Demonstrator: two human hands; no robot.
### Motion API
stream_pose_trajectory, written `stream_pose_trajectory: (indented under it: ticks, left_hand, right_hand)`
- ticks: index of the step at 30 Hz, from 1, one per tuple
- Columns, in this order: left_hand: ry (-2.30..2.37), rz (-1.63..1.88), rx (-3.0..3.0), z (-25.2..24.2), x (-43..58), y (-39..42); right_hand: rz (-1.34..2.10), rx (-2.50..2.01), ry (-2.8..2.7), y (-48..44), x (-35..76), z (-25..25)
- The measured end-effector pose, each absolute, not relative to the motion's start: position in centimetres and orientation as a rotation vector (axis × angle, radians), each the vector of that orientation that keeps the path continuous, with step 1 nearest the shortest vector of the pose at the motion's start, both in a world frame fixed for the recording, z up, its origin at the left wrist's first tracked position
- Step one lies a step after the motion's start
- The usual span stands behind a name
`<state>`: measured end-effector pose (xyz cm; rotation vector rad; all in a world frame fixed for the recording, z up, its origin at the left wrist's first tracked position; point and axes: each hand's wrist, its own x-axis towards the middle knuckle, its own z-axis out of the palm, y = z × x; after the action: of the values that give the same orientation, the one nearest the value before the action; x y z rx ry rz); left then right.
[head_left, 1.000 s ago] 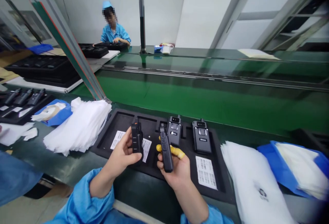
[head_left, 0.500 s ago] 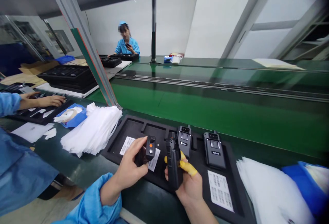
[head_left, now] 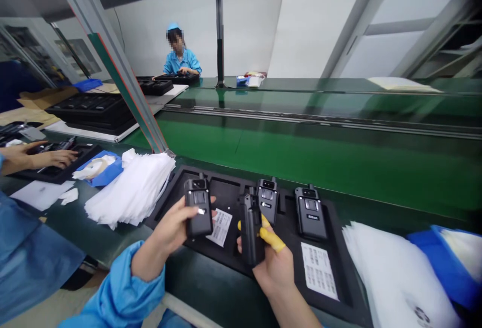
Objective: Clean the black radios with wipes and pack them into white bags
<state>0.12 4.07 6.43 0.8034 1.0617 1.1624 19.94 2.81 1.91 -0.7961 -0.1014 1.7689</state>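
Observation:
My left hand [head_left: 171, 227] is closed around a black handheld radio [head_left: 198, 197], held upright over the left part of a black foam tray [head_left: 237, 255]. Its face with a small window and a stub on top is toward me. My right hand [head_left: 278, 262], with yellow covers on some fingers, grips a second black radio [head_left: 250, 237], turned so its narrow side shows. Behind that hand, a radio [head_left: 267, 195] rests in the tray, and another radio [head_left: 311, 215] lies in it further right. White label sheets [head_left: 320, 270] with barcodes lie in the tray.
A stack of white sheets [head_left: 128, 187] and a blue box [head_left: 100, 170] stand left of the tray; white bags [head_left: 399, 278] lie to the right. Beyond runs a green belt [head_left: 301, 159]. A co-worker's hands [head_left: 56, 158] are over another tray at left; a person [head_left: 181, 59] sits across.
My left hand has moved left and turned its radio from end-on to face-on. My right hand still holds its radio, almost in place. The co-worker's hand at left has shifted left.

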Motion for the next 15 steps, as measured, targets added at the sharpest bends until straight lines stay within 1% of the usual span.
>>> stream_pose_trajectory:
  ticks: [3, 6, 10, 15]
  left_hand:
    - [1.181, 1.2, 0.875, 7.5, -1.6, 6.8]
    - [1.281, 1.168, 0.974, 7.6, -3.3, 9.9]
    - [1.397, 1.139, 1.122, 6.1, -4.9, 13.1]
    - [1.614, 1.15, 1.326, 4.0, -5.8, 14.3]
  right_hand:
    - [1.745, -0.817, -0.027, 3.1, 20.1, 2.3]
    - [1.735, -0.797, 0.004, 3.2, 20.2, 2.6]
    - [1.751, -0.783, -0.04, 3.0, 20.1, 2.5]
    - [1.742, -0.791, -0.094, 2.8, 19.9, 1.9]
